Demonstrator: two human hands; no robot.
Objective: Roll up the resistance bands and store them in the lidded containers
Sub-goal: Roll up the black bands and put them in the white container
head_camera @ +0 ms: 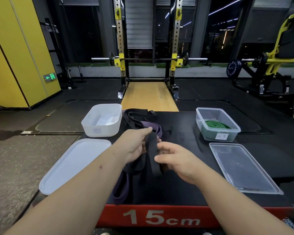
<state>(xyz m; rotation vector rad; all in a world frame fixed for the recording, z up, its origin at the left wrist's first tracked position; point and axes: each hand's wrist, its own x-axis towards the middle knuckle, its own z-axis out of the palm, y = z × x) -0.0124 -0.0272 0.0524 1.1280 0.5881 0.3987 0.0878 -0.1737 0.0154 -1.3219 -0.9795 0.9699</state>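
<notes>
— Where is the black band point(153, 158)?
— It is in my two hands, a little above the middle of the surface point(183, 143). My left hand point(136, 146) grips it from the left side, with the fingers curled round it and the index finger stretched forward. My right hand point(176, 160) pinches the same band lower down, between thumb and curled fingers. The rest of it hangs down onto the surface.
— And the other bands?
— The purple band point(155, 127) lies under my hands, mixed with the black one; one loop reaches toward the near edge of the surface. The green band point(216, 125) is rolled into a flat coil and lies inside the clear container point(210, 135) at the far right.
— Are the containers closed?
— No. The clear lid point(241, 167) lies flat in front of the clear container, and the white lid point(75, 165) lies in front of the white container point(100, 131) at the far left. I cannot tell what lies inside the white one
</notes>
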